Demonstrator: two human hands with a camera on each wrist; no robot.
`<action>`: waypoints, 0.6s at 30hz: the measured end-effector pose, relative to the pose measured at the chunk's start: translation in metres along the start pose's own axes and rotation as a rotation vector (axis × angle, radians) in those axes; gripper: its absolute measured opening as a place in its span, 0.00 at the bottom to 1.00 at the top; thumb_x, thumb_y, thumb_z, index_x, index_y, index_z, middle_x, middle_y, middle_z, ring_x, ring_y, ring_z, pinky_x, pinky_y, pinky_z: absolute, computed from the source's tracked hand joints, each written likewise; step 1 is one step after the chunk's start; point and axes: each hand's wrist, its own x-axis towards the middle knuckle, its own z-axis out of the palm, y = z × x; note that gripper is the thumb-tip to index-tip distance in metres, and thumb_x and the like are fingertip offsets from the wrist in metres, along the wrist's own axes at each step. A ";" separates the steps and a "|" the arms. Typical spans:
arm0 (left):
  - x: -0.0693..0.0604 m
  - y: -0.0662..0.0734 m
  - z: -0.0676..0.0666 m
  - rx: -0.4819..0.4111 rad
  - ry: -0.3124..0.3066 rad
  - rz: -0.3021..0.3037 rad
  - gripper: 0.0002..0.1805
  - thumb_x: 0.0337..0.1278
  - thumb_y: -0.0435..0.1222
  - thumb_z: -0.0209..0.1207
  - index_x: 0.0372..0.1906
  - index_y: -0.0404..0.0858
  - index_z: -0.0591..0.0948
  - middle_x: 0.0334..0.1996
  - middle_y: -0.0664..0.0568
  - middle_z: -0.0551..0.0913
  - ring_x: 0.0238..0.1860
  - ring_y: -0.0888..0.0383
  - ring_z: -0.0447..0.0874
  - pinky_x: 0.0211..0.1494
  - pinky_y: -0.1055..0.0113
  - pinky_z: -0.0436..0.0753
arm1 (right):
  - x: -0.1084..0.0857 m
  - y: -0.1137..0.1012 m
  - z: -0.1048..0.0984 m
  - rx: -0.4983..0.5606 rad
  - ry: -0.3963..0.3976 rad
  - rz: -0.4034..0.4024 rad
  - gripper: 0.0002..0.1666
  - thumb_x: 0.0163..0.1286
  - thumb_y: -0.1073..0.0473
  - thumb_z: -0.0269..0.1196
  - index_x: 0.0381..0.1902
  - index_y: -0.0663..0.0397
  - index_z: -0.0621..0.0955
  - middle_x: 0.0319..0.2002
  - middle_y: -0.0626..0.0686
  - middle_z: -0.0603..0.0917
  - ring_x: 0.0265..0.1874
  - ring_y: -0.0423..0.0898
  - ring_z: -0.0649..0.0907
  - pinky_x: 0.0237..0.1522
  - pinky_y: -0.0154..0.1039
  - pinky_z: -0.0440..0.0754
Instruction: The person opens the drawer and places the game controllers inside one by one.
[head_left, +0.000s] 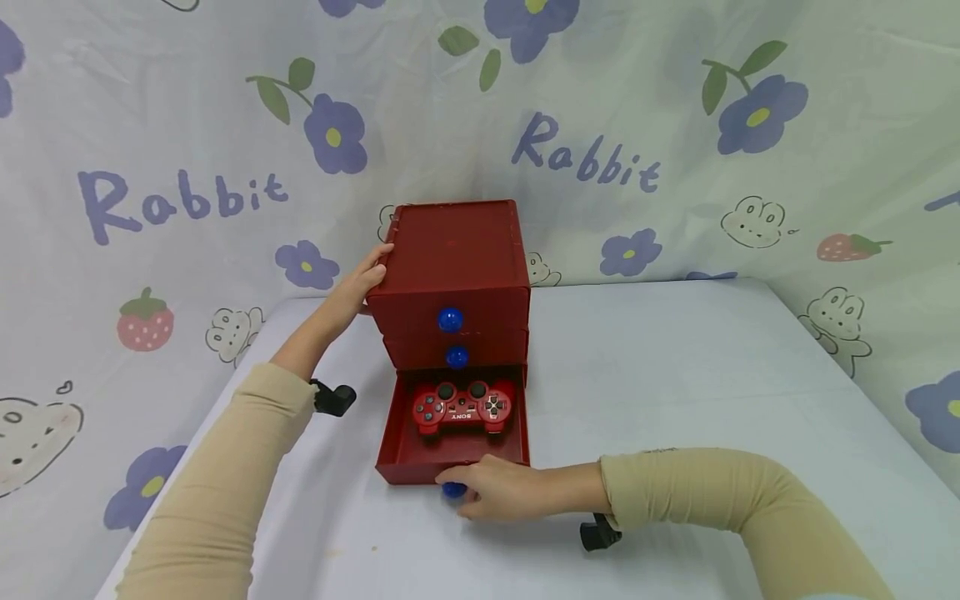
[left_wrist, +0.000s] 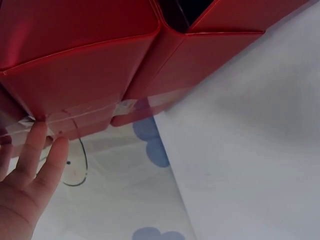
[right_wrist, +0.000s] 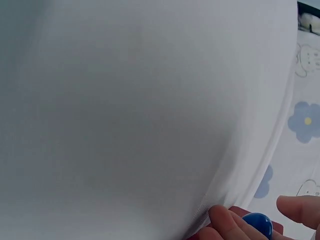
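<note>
A dark red drawer box (head_left: 457,250) with blue knobs stands on the table, its bottom drawer (head_left: 397,454) pulled out toward me. Inside that drawer lies a red Sony game controller (head_left: 462,408). My left hand (head_left: 352,292) rests against the box's left side; in the left wrist view its fingers (left_wrist: 32,150) are fairly straight against the red wall. At the drawer's front, my right hand (head_left: 504,490) has its fingers round the blue knob (head_left: 453,490). In the right wrist view, fingers lie along one side of the knob (right_wrist: 257,224), and the thumb stands a little apart.
Two more blue knobs, an upper one (head_left: 450,320) and a lower one (head_left: 457,357), mark the closed drawers above. The white tabletop (head_left: 660,375) extends to the right. A patterned curtain (head_left: 637,208) hangs behind and beside the table.
</note>
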 end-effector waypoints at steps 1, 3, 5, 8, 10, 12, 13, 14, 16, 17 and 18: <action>0.000 0.000 0.000 0.000 -0.001 -0.001 0.32 0.65 0.47 0.30 0.72 0.46 0.42 0.69 0.38 0.47 0.61 0.36 0.59 0.52 0.40 0.66 | 0.000 0.000 0.000 -0.003 0.005 0.000 0.25 0.62 0.62 0.61 0.58 0.55 0.73 0.18 0.40 0.76 0.17 0.28 0.73 0.25 0.21 0.73; 0.003 -0.005 -0.001 0.001 0.000 -0.003 0.31 0.65 0.48 0.30 0.72 0.47 0.43 0.70 0.40 0.48 0.61 0.37 0.60 0.52 0.41 0.66 | 0.001 0.001 -0.001 -0.008 0.012 0.004 0.24 0.62 0.63 0.61 0.58 0.56 0.73 0.18 0.40 0.75 0.17 0.28 0.72 0.25 0.21 0.72; 0.006 -0.011 -0.002 0.001 0.006 -0.003 0.31 0.65 0.48 0.31 0.72 0.50 0.43 0.70 0.42 0.48 0.61 0.38 0.61 0.52 0.41 0.66 | 0.002 0.001 -0.001 -0.011 0.016 0.012 0.24 0.63 0.64 0.60 0.58 0.56 0.74 0.16 0.39 0.72 0.15 0.29 0.70 0.23 0.20 0.70; 0.009 -0.018 -0.004 0.006 0.009 0.004 0.31 0.65 0.50 0.31 0.72 0.52 0.43 0.70 0.43 0.48 0.61 0.38 0.61 0.52 0.41 0.66 | 0.003 0.003 -0.003 -0.015 0.027 0.019 0.22 0.64 0.64 0.58 0.57 0.55 0.74 0.12 0.41 0.66 0.12 0.31 0.65 0.19 0.21 0.64; 0.010 -0.020 -0.004 0.009 0.011 0.007 0.31 0.65 0.50 0.31 0.72 0.53 0.43 0.70 0.43 0.48 0.61 0.38 0.61 0.52 0.40 0.66 | 0.005 0.004 -0.005 -0.018 0.040 0.021 0.22 0.64 0.64 0.57 0.57 0.55 0.74 0.11 0.42 0.63 0.11 0.32 0.62 0.18 0.22 0.61; 0.011 -0.021 -0.004 0.015 0.011 0.009 0.31 0.66 0.51 0.31 0.72 0.53 0.44 0.70 0.43 0.48 0.60 0.38 0.61 0.52 0.40 0.66 | 0.006 0.005 -0.006 -0.030 0.055 0.019 0.21 0.65 0.64 0.57 0.57 0.55 0.74 0.11 0.41 0.62 0.11 0.32 0.61 0.17 0.22 0.61; 0.011 -0.022 -0.004 0.018 0.012 0.009 0.31 0.66 0.51 0.31 0.72 0.53 0.44 0.70 0.43 0.49 0.60 0.38 0.61 0.52 0.41 0.66 | 0.007 0.006 -0.007 -0.027 0.058 0.018 0.21 0.65 0.64 0.57 0.57 0.55 0.75 0.11 0.41 0.62 0.10 0.32 0.61 0.17 0.23 0.61; 0.011 -0.022 -0.004 0.022 0.012 0.009 0.31 0.65 0.52 0.31 0.72 0.53 0.44 0.70 0.43 0.49 0.60 0.38 0.61 0.52 0.41 0.66 | 0.007 0.007 -0.008 -0.024 0.062 0.017 0.21 0.65 0.64 0.57 0.57 0.55 0.75 0.10 0.42 0.62 0.10 0.33 0.61 0.17 0.23 0.60; 0.010 -0.022 -0.004 0.026 0.012 0.013 0.31 0.65 0.52 0.31 0.71 0.52 0.44 0.69 0.42 0.50 0.59 0.38 0.62 0.51 0.42 0.67 | 0.009 0.009 -0.011 -0.013 0.066 0.019 0.21 0.65 0.64 0.57 0.57 0.55 0.75 0.10 0.42 0.62 0.10 0.33 0.62 0.17 0.23 0.61; 0.011 -0.022 -0.004 0.026 0.013 0.013 0.31 0.65 0.52 0.31 0.71 0.52 0.44 0.69 0.42 0.50 0.59 0.38 0.62 0.51 0.42 0.67 | 0.010 0.010 -0.012 -0.009 0.068 0.019 0.21 0.65 0.64 0.57 0.57 0.55 0.75 0.11 0.42 0.63 0.10 0.33 0.62 0.17 0.23 0.61; 0.010 -0.021 -0.004 0.025 0.012 0.015 0.31 0.65 0.52 0.31 0.71 0.52 0.44 0.69 0.42 0.50 0.59 0.38 0.62 0.51 0.43 0.67 | 0.011 0.011 -0.013 -0.002 0.069 0.022 0.21 0.65 0.63 0.57 0.57 0.54 0.75 0.11 0.42 0.63 0.10 0.33 0.63 0.17 0.24 0.62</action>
